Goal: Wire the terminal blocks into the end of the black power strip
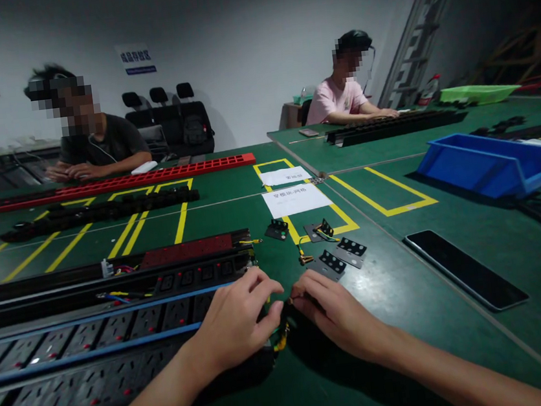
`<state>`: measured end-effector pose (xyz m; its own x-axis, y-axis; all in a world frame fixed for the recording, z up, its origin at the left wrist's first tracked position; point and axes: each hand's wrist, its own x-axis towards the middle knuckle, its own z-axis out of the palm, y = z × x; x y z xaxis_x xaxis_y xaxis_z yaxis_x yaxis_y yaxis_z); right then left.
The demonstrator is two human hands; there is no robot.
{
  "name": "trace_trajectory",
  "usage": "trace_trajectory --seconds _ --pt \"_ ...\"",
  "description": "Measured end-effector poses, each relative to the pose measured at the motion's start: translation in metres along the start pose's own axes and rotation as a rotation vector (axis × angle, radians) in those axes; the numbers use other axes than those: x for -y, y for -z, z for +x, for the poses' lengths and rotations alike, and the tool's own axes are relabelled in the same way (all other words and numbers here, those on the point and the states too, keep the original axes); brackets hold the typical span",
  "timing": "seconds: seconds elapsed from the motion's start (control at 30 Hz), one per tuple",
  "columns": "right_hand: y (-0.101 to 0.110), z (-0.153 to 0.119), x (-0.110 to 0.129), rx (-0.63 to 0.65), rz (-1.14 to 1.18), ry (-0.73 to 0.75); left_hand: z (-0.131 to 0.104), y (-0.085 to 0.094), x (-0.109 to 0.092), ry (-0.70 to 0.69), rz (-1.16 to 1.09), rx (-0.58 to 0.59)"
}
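My left hand (241, 314) rests over the right end of a blue-edged socket strip (113, 330), thumb and fingers apart with nothing seen between them. Just to its right, my right hand (328, 304) has its fingertips pinched together on something small and dark that I cannot make out. Yellow-green wires (281, 340) stick out from the strip ends below and between the hands. Another black socket strip (91, 393) lies nearer, and an open housing with a dark red cover (185, 250) lies behind. Black perforated brackets (332, 261) are scattered beyond my right hand.
A phone (466, 267) and a blue bin (486, 165) are on the right. Paper sheets (297, 200) lie ahead, with a long red rail (174, 173) at the back left. Two people sit across the green table (383, 249). A green tray (477, 94) stands far right.
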<state>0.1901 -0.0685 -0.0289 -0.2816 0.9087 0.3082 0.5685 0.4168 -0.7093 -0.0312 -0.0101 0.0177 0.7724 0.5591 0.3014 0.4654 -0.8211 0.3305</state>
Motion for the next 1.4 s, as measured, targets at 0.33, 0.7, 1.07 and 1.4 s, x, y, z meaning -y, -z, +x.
trace_trajectory --seconds 0.33,0.7,1.07,1.4 --pt "-0.001 -0.001 0.001 0.011 0.196 -0.014 -0.001 0.000 0.000 -0.062 -0.025 0.008" --pt "-0.002 -0.001 0.003 -0.011 0.299 -0.035 0.000 0.000 0.001 -0.123 -0.076 0.062" --pt "-0.001 0.001 0.002 -0.072 0.354 -0.164 0.000 0.001 -0.001 -0.090 -0.093 0.003" --pt "-0.007 0.012 -0.021 -0.118 0.452 -0.299 0.002 0.006 -0.001 -0.044 -0.118 0.048"
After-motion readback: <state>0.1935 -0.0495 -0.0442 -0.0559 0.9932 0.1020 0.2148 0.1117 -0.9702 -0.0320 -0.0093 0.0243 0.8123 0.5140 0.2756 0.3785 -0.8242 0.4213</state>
